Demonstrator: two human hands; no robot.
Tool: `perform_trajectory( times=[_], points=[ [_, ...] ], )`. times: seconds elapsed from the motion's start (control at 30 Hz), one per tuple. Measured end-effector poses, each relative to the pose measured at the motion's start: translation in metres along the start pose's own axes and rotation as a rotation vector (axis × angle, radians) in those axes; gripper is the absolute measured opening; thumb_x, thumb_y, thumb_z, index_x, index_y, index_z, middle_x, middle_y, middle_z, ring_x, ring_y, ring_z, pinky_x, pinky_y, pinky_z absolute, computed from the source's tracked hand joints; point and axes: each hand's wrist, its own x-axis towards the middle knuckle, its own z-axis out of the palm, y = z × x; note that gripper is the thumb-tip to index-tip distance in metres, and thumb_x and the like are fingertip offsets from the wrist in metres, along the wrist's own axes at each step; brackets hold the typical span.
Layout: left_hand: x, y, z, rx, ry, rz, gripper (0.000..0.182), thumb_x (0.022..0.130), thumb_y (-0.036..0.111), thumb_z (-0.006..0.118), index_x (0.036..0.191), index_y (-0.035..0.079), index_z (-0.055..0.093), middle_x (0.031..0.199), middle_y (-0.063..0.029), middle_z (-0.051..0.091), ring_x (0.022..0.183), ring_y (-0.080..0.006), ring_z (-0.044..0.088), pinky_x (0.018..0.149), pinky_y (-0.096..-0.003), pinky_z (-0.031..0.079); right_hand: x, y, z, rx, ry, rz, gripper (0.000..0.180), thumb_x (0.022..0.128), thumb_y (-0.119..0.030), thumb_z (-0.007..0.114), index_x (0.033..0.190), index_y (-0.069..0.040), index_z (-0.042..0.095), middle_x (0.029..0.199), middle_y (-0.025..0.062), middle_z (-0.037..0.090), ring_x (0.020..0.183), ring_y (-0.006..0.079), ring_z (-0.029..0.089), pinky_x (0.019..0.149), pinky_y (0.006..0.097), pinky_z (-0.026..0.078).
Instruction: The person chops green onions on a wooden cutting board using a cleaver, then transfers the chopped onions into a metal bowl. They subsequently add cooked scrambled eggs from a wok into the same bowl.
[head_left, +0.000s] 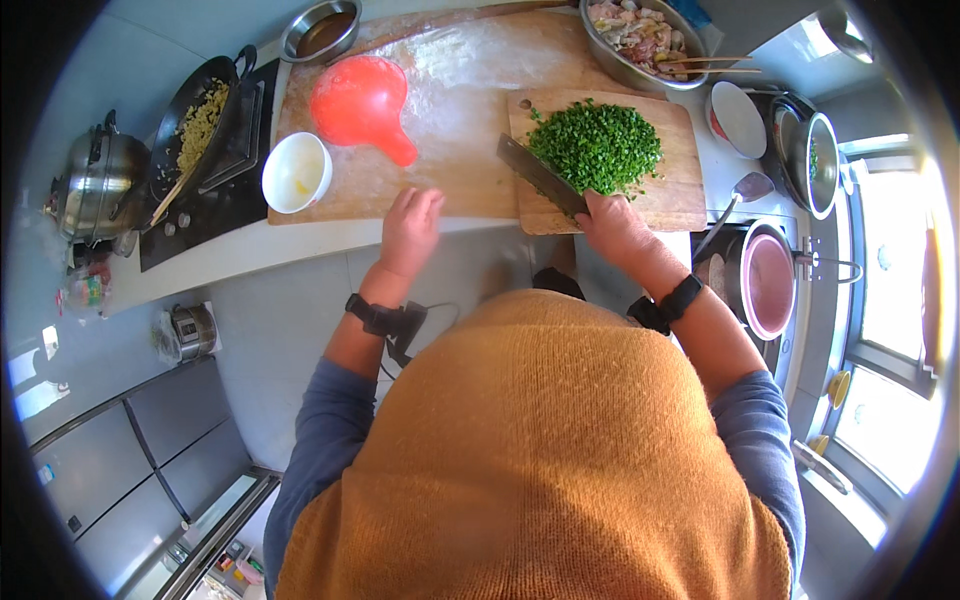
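Observation:
My right hand (619, 229) is closed around the handle of a kitchen cleaver (544, 175). The blade points up and left, along the left edge of a heap of finely chopped green herbs or scallions (600, 146). Heap and blade are over a wooden cutting board (679, 187), where a few green bits lie scattered. My left hand (411, 229), slightly blurred, hovers at the counter's front edge with its fingers curled; nothing shows in it. Beyond it, a red rounded bag or balloon-like bundle with a twisted neck (360, 101) rests on a flour-dusted wooden board (465, 112).
Left of the red bundle are a white bowl (297, 172), a steel bowl of brown liquid (321, 34) and a wok of yellow crumbled food (202, 124). A steel basin of raw meat (645, 45) with chopsticks stands behind the cutting board. A pink basin (770, 285) sits at right.

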Motion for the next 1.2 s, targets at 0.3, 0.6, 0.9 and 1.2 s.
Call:
perform_trajectory(
  times=[0.3,0.6,0.9,1.2],
  points=[
    [0.016,-0.019,0.052,0.059,-0.443,-0.076,0.013,0.078,0.014,0.070,0.084,0.004,0.063,0.082,-0.0170,0.062,0.077,-0.0367,0.061,0.068,-0.0444,0.050,-0.014,0.005,-0.035,0.320,0.026,0.205,0.027,0.086,-0.022,0.065,0.097,0.001,0.059,0.078,0.0239,0.065,0.071,0.0406,0.065,0.065,0.0462,0.053],
    [0.042,0.002,0.089,0.080,-0.362,-0.171,0.014,0.078,0.013,0.068,0.087,0.003,0.065,0.086,-0.0195,0.063,0.082,-0.0405,0.061,0.072,-0.0471,0.050,-0.008,-0.002,-0.028,0.381,-0.250,0.122,0.028,0.089,-0.019,0.062,0.106,0.004,0.060,0.073,0.0159,0.065,0.050,0.0223,0.063,0.045,0.0348,0.054],
    [0.042,0.005,0.091,0.139,-0.415,-0.218,0.009,0.081,0.009,0.060,0.087,0.006,0.066,0.092,-0.0193,0.062,0.087,-0.0401,0.060,0.073,-0.0473,0.049,0.005,0.040,-0.053,0.417,-0.143,0.139,0.033,0.087,-0.026,0.063,0.101,0.004,0.061,0.079,0.0184,0.067,0.057,0.0250,0.066,0.049,0.0357,0.055],
    [0.049,0.001,0.107,0.325,-0.366,-0.280,0.013,0.086,0.016,0.058,0.086,0.004,0.061,0.085,-0.0197,0.063,0.085,-0.0391,0.061,0.075,-0.0473,0.049,-0.043,0.081,-0.084,0.486,0.164,0.158,0.022,0.089,-0.020,0.065,0.091,0.002,0.060,0.067,0.0182,0.062,0.061,0.0328,0.062,0.057,0.0402,0.049]
  ],
)
